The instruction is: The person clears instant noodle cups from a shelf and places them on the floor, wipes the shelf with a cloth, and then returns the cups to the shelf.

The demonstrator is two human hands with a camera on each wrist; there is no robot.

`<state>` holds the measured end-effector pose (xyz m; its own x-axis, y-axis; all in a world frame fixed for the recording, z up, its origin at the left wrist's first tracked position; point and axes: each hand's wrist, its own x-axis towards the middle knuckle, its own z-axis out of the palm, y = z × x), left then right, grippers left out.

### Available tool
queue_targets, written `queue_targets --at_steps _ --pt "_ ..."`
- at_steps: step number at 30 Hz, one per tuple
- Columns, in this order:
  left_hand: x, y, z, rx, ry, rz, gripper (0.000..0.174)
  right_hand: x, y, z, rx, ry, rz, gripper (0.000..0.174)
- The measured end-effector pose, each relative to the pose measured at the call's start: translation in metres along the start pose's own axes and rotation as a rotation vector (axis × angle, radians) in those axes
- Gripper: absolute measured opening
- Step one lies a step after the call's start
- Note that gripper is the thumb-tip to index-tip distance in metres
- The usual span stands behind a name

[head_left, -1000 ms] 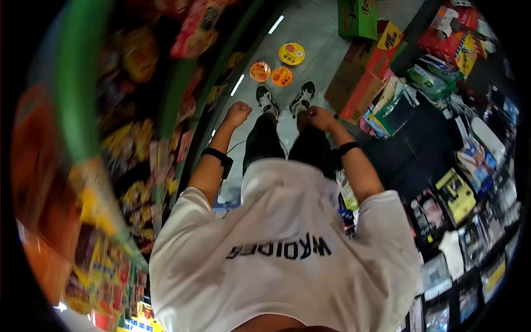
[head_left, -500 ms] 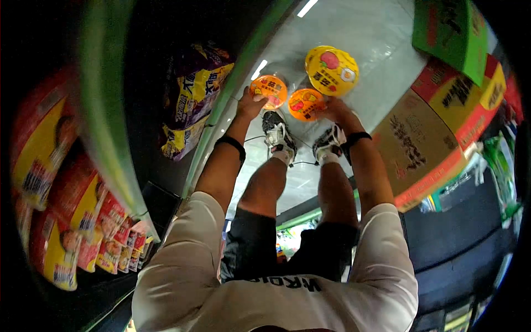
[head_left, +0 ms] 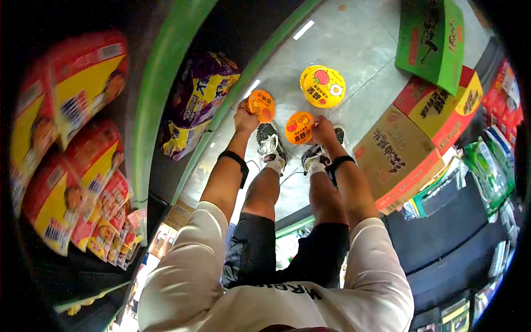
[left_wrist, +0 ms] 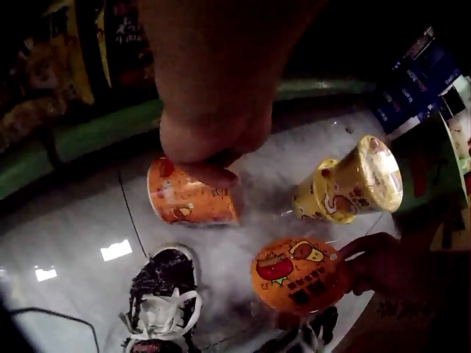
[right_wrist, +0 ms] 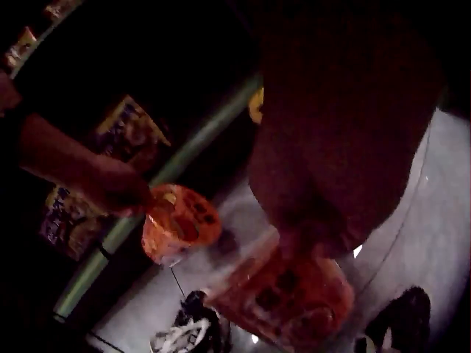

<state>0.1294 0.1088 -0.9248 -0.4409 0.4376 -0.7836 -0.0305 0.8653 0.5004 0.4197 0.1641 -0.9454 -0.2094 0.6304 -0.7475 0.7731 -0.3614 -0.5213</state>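
In the head view my left hand [head_left: 245, 119] grips the edge of an orange-lidded noodle cup [head_left: 261, 106]. My right hand [head_left: 324, 133] pinches the side of a second orange-lidded cup [head_left: 298, 128]. The left wrist view has my left hand [left_wrist: 213, 143] over the printed side of its cup [left_wrist: 193, 197], thumb across it. From the right wrist view, dim and blurred, my right hand [right_wrist: 316, 220] holds its tilted cup [right_wrist: 291, 298]. Yellow-lidded cups [head_left: 323, 87] stand on the floor beyond, one partly hidden by the other.
Green shelf edges [head_left: 260, 61] run along the left, with purple snack bags [head_left: 202, 91] and red-yellow packets [head_left: 83, 94] behind them. Cardboard boxes [head_left: 395, 155] and a green box [head_left: 431, 44] stand at the right. Both shoes [head_left: 270, 145] are on the tiled floor.
Both arms reached forward and down to the orange cups, which the hands now grip. Since half a second ago the orange cups stand farther from the yellow ones. The head view has shifted closer to the floor.
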Motion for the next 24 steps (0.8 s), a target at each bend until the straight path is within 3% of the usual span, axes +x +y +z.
queue_targets --at_steps 1,3,4,5,6,7,8,9,11,12,13,14,15,17,19,21,24 --pt "-0.015 0.013 -0.006 0.253 0.022 0.028 0.042 -0.01 -0.007 -0.008 -0.006 0.001 -0.006 0.025" --pt "-0.055 0.048 -0.019 0.761 0.06 0.084 0.042 -0.039 -0.024 -0.035 -0.288 -0.074 -0.005 0.029" --pt "-0.083 0.071 -0.03 0.859 -0.024 0.057 0.042 -0.059 -0.044 -0.059 -0.293 -0.058 -0.013 0.029" --pt "-0.067 0.015 -0.038 0.777 0.029 0.336 0.045 -0.087 -0.072 -0.089 -0.15 -0.154 -0.067 0.034" --pt "-0.098 0.048 -0.046 0.815 0.013 0.231 0.046 -0.11 -0.096 -0.114 -0.012 -0.248 -0.137 0.04" --pt "-0.139 0.079 -0.058 0.846 0.006 0.128 0.047 -0.117 -0.069 -0.114 -0.341 -0.086 -0.388 0.039" --pt "-0.157 0.082 -0.069 0.766 0.006 0.167 0.039 -0.11 -0.027 -0.105 -0.275 -0.052 -0.43 0.038" --pt "-0.174 0.088 -0.079 0.715 0.0 0.151 0.03 -0.157 -0.087 -0.146 -0.372 -0.036 -0.168 0.037" --pt "-0.231 0.12 -0.105 0.621 -0.045 0.245 0.023 -0.22 -0.155 -0.205 -0.506 -0.103 -0.212 0.027" --pt "-0.252 0.127 -0.117 0.609 -0.056 0.322 0.022 -0.246 -0.176 -0.223 -0.558 -0.031 -0.219 0.026" --pt "-0.28 0.143 -0.132 0.571 -0.071 0.311 0.023 -0.263 -0.176 -0.236 -0.443 0.147 -0.395 0.026" --pt "-0.292 0.139 -0.142 0.478 -0.071 0.329 0.024 -0.286 -0.194 -0.252 -0.38 0.249 -0.451 0.025" --pt "-0.313 0.15 -0.159 0.409 -0.156 0.446 0.025 -0.312 -0.221 -0.274 -0.332 0.275 -0.448 0.023" --pt "-0.36 0.184 -0.186 0.341 -0.173 0.424 0.03 -0.392 -0.313 -0.325 -0.118 0.276 -0.507 0.018" --pt "-0.405 0.214 -0.212 0.264 -0.17 0.422 0.029 -0.413 -0.321 -0.358 0.058 0.309 -0.422 0.016" --pt "-0.435 0.233 -0.233 0.312 -0.115 0.473 0.028 -0.483 -0.409 -0.404 0.391 0.257 -0.5 0.014" --pt "-0.474 0.241 -0.262 0.267 -0.015 0.595 0.024 -0.538 -0.509 -0.451 0.634 0.316 -0.8 0.012"
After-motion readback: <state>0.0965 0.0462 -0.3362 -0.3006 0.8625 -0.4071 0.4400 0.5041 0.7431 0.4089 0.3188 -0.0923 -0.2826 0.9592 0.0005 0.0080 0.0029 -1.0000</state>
